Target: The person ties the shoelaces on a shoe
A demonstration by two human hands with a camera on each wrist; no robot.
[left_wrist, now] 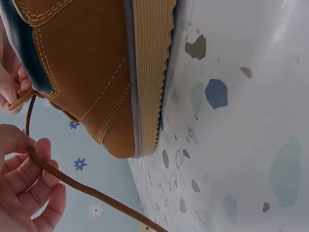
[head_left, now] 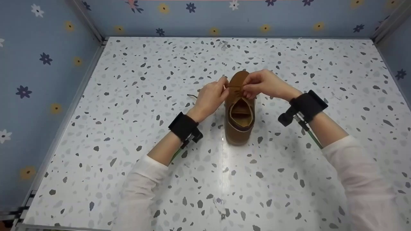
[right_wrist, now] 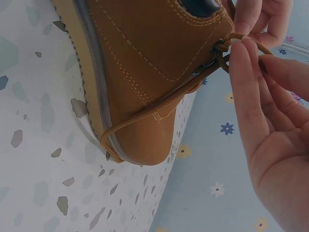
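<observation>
- Blue panels printed with white, yellow and dark flowers stand along the far edge and the sides, with grey frame strips at the corners.
- White tabletop, speckled with grey chips.
- One brown boot stands upright on its sole near the middle of the tabletop, toe pointing away from the person, heel nearest; the sole is tan and ribbed, the collar dark blue, the leather stitched in a lighter thread.
- Both hands are at the front of the boot, over the laced part, fingertips narrowed on the brown lace.
- Left hand: thumb and fingers pinch the lace; a length trails beyond them, and a loose end lies out to the left.
- Right hand: thumb and forefinger pinch the lace just beside the eyelets.
- Between the hands, a short stretch of lace runs across the boot.
- On the boot's right side, another strand slants down past the toe to the tabletop.
- Black straps circle both wrists, below white sleeves; green cables lead from them.
</observation>
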